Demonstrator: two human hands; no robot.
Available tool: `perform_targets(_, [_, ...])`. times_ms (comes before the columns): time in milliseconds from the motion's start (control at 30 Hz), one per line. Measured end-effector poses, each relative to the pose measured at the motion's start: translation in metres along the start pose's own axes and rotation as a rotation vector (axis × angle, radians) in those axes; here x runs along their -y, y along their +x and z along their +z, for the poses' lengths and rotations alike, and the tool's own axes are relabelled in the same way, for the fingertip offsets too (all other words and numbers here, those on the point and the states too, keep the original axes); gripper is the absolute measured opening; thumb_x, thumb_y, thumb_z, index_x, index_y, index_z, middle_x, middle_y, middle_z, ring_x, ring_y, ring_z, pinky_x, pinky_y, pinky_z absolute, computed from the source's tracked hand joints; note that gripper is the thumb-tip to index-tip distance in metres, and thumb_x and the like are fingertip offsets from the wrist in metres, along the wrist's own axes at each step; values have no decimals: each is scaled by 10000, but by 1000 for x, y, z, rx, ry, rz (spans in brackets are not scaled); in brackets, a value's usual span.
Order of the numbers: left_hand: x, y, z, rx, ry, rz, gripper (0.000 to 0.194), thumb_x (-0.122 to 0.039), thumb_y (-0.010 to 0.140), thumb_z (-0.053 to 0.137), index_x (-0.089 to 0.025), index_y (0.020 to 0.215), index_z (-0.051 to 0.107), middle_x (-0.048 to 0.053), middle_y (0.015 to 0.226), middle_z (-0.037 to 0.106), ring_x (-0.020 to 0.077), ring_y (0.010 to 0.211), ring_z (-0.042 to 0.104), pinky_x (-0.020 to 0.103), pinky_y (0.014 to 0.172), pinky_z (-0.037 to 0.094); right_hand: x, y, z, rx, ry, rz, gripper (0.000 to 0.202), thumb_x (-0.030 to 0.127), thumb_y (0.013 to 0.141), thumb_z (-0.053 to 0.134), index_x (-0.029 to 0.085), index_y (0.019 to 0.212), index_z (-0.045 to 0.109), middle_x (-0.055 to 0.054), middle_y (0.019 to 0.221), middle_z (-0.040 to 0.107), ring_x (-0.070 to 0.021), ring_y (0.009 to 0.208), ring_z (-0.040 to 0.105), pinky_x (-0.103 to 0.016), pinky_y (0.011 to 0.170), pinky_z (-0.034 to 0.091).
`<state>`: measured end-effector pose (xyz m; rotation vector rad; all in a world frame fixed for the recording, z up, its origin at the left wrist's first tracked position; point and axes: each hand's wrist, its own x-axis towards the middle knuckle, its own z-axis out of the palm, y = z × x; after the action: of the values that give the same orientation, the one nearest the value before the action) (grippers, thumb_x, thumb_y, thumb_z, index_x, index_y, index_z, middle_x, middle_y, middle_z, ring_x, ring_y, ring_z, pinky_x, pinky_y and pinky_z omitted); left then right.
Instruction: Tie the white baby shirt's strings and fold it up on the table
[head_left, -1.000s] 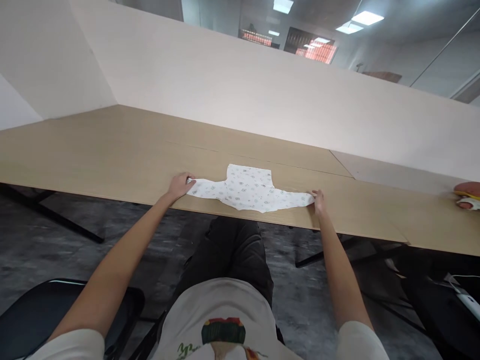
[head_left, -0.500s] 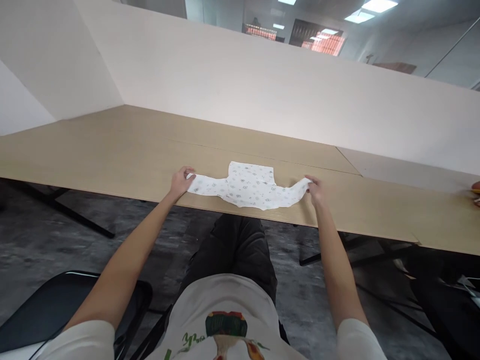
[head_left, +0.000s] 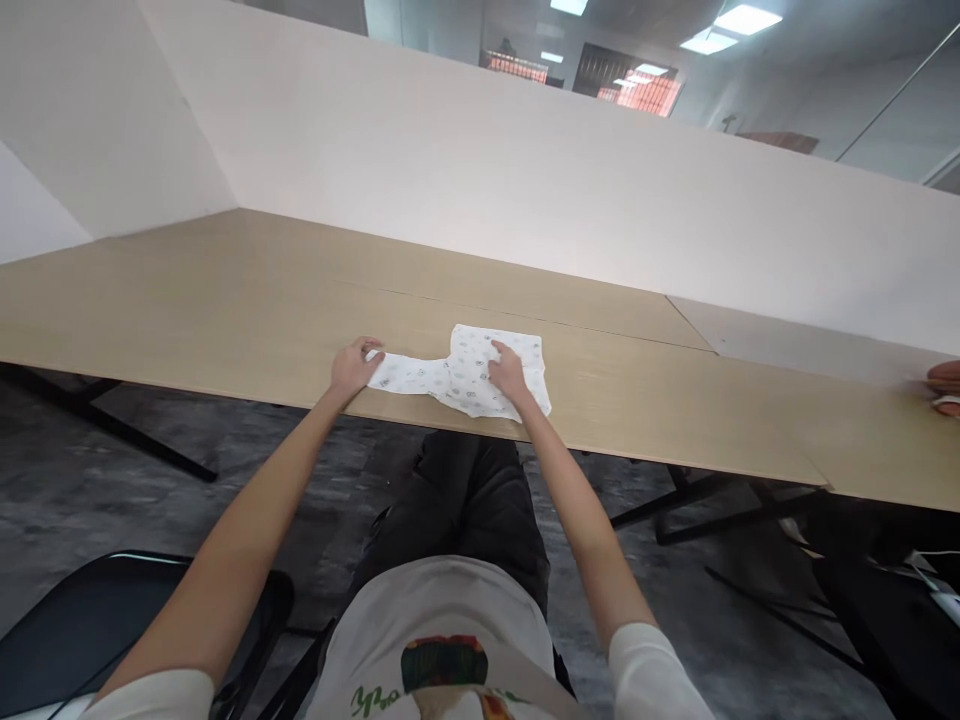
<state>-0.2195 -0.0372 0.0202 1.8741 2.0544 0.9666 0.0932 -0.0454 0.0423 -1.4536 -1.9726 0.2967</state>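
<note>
Has the white printed garment [head_left: 469,380] spread on the surface [head_left: 300,290], close to the near edge. At the garment's outstretched sleeve, pinches the end in the left hand's [head_left: 355,366] fingers, presumably as an anchor. Rests the right hand [head_left: 508,374] on the garment's body, probably pressing cloth flat; cannot tell if gripping any.

"What moved?"
"The right hand [head_left: 510,372]. 0.5 s ago it gripped an end of the garment [head_left: 469,382], right of centre; now it's over the middle, near mid-frame."
"And the outline?"
"2 sleeves stuck out; now just 1 sleeve [head_left: 410,375], frame left."
</note>
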Motion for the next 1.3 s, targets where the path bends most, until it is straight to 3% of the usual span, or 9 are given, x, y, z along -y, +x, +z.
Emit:
perform_targets(100, [-1,0,1,20,55,-18,395,-358,810,530,-187,1155,620,101,1045,700,273,994,634,342,824,470,26,-6,21,63,12,116,612,90,816,400,138,1426,405,-141,1341,564,-266,1235,526,-440,1046,427])
perform_targets(200, [0,1,4,29,100,-13,402,-387,829,522,-208,1177,618,98,1012,697,283,957,637,348,794,466,40,-14,28,103,-10,125,628,74,826,374,111,1452,345,-142,1309,574,-245,1217,530,-392,1025,432])
perform_targets(367, [4,2,6,21,122,9,408,-391,845,506,-210,1194,617,95,999,696,278,908,638,343,765,460,41,-26,31,153,-66,118,595,141,849,435,152,1438,356,-134,1292,581,-285,1161,554,-429,965,463])
perform_targets(467, [6,3,7,28,123,27,405,-397,849,501,-214,1189,623,93,981,699,277,892,638,344,760,461,38,-31,32,156,-70,77,567,106,827,439,187,1388,420,-118,1265,607,-275,1131,575,-418,946,473])
perform_targets(767, [6,4,8,53,163,15,402,-409,861,493,-225,1186,641,86,933,710,270,867,644,330,748,463,41,-30,7,-84,-17,115,489,52,841,363,187,1284,518,-96,1175,666,-226,1047,630,-358,904,481])
perform_targets(867, [0,2,5,101,217,-12,414,-409,877,466,-223,1205,638,96,1011,713,280,932,644,327,765,462,44,-34,-1,-67,-50,107,425,100,886,397,193,1278,531,-83,1174,673,-211,1033,641,-330,883,486])
perform_targets(1033, [-10,-1,-1,139,275,-39,430,-405,892,431,-217,1214,644,106,1083,712,297,984,641,328,781,464,22,-32,-16,39,-151,148,299,290,959,478,190,1219,587,-70,1173,686,-199,1029,650,-302,895,481])
perform_targets(1167, [-13,-2,-3,161,290,-48,443,-412,894,422,-210,1213,653,121,1086,713,311,994,638,338,774,465,-13,-18,-32,126,-378,299,311,244,981,420,143,1201,616,-130,1210,667,-229,1113,625,-310,915,467])
perform_targets(1300, [-12,-1,-2,158,293,-42,437,-413,893,426,-206,1197,661,113,1079,717,300,988,643,323,763,463,-36,-3,-41,265,-557,314,343,234,994,368,131,1173,642,-165,1200,664,-242,1105,634,-307,885,470])
